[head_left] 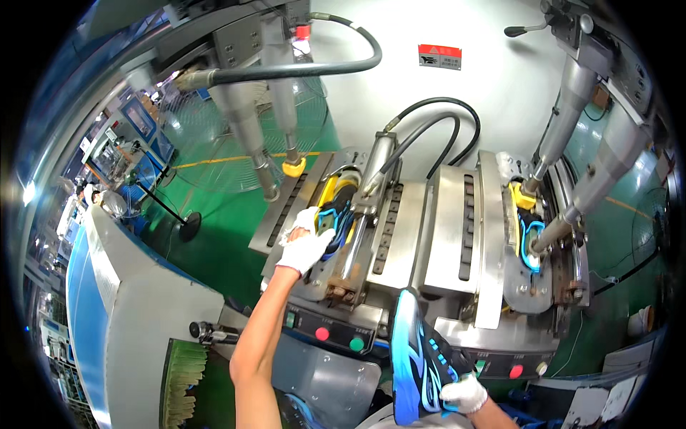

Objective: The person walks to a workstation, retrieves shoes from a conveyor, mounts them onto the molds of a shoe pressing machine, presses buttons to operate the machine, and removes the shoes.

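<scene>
Work looks about midway: the left hand (306, 247) grips a shoe (336, 214) seated in the left press station, another shoe (527, 232) sits clamped at right, and the right hand (463, 393) holds a blue shoe (414, 354) waiting.

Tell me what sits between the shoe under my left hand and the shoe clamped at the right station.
In the head view, ribbed steel plates and a hydraulic cylinder with black hoses lie between the left shoe and the right shoe.
</scene>
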Demonstrator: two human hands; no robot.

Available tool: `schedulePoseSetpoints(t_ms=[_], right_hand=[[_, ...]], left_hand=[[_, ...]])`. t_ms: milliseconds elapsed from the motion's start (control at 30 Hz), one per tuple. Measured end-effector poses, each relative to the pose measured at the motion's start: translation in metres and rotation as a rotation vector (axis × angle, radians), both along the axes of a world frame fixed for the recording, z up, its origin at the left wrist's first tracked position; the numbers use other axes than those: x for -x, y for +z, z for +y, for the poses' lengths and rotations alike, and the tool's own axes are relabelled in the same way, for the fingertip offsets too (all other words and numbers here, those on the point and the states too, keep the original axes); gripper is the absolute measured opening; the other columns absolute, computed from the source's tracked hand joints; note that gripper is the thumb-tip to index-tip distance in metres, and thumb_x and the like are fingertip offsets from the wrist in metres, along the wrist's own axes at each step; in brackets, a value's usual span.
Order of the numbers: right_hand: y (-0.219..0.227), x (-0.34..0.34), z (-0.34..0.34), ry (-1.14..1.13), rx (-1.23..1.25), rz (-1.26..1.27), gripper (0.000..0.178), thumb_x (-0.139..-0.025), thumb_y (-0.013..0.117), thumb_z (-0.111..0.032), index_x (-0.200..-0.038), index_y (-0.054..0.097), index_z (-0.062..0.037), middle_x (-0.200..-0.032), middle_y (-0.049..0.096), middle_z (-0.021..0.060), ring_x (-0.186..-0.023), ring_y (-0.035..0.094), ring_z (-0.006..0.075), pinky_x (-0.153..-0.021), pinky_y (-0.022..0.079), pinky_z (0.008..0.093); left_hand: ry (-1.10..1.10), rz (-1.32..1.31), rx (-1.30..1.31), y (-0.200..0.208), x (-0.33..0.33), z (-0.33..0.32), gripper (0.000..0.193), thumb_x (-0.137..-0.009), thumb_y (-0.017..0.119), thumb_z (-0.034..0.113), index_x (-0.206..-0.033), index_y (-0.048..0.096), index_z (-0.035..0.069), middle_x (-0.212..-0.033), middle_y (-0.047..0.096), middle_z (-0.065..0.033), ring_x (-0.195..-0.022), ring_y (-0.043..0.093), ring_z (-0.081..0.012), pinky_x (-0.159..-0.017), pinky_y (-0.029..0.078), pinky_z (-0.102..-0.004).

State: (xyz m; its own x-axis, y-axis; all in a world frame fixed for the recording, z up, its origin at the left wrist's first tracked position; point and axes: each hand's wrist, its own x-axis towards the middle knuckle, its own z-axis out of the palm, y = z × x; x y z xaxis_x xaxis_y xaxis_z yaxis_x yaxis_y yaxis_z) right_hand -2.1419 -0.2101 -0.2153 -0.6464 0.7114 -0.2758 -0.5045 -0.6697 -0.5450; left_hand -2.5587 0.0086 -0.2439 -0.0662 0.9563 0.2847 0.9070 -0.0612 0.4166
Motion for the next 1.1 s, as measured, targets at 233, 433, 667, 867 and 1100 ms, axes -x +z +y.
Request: schedulePoseSetpoints(t_ms=[233, 433, 667, 867, 1100], right_hand=[[-0.012, -0.054, 0.01, -0.195, 0.261, -0.408, 0.065, -0.081, 0.074, -0.001, -0.141, 0.049, 0.0008, -0.127, 0.062, 0.0103, -0.104, 0.062, 0.0189, -0.089, 0.05, 0.0328], [-0.025, -0.037, 0.022, -0.092, 0.277, -0.566, 0.051, -0.082, 0.078, -0.006, -0.129, 0.059, 0.0002, -0.114, 0.065, 0.008, -0.09, 0.063, 0.0153, -0.075, 0.051, 0.0301], [-0.006, 0.065, 0.064, -0.159, 0.173, -0.326, 0.051, -0.079, 0.072, 0.0, -0.128, 0.059, 0.0072, -0.105, 0.072, 0.0149, -0.088, 0.072, 0.0234, -0.082, 0.061, 0.0369], [-0.026, 0.261, 0.208, -0.058, 0.033, -0.06, 0.013, -0.084, 0.074, -0.007, -0.095, 0.066, -0.0046, -0.086, 0.071, 0.0082, -0.069, 0.068, 0.0197, -0.045, 0.054, 0.0374], [-0.13, 0.367, 0.356, -0.182, -0.495, -1.165, 0.019, -0.084, 0.066, -0.012, -0.101, 0.069, -0.0034, -0.093, 0.072, 0.018, -0.081, 0.071, 0.0301, -0.058, 0.054, 0.0441]], left_hand=[[0.295, 0.158, 0.296, -0.061, -0.023, 0.115, 0.079, -0.08, 0.076, 0.048, -0.141, 0.046, 0.007, -0.133, 0.058, -0.025, -0.119, 0.061, -0.0426, -0.099, 0.048, -0.0519], [0.183, 0.062, 0.29, 0.021, 0.004, 0.104, 0.063, -0.08, 0.076, 0.039, -0.126, 0.055, 0.002, -0.128, 0.061, -0.0229, -0.118, 0.06, -0.0397, -0.101, 0.048, -0.0452], [0.191, -0.106, -0.113, 0.103, 0.022, -0.104, 0.053, -0.073, 0.081, 0.018, -0.118, 0.06, 0.002, -0.117, 0.065, -0.0162, -0.107, 0.065, -0.0316, -0.096, 0.05, -0.0389], [0.596, -0.205, -0.017, 0.09, 0.035, -0.32, 0.049, -0.069, 0.084, 0.013, -0.112, 0.061, 0.004, -0.105, 0.066, -0.0146, -0.099, 0.066, -0.03, -0.088, 0.052, -0.0394], [1.101, -0.105, 0.212, -0.015, 0.033, -0.534, 0.051, -0.076, 0.088, 0.018, -0.118, 0.062, 0.004, -0.103, 0.069, -0.0152, -0.093, 0.068, -0.0288, -0.084, 0.055, -0.0396]])
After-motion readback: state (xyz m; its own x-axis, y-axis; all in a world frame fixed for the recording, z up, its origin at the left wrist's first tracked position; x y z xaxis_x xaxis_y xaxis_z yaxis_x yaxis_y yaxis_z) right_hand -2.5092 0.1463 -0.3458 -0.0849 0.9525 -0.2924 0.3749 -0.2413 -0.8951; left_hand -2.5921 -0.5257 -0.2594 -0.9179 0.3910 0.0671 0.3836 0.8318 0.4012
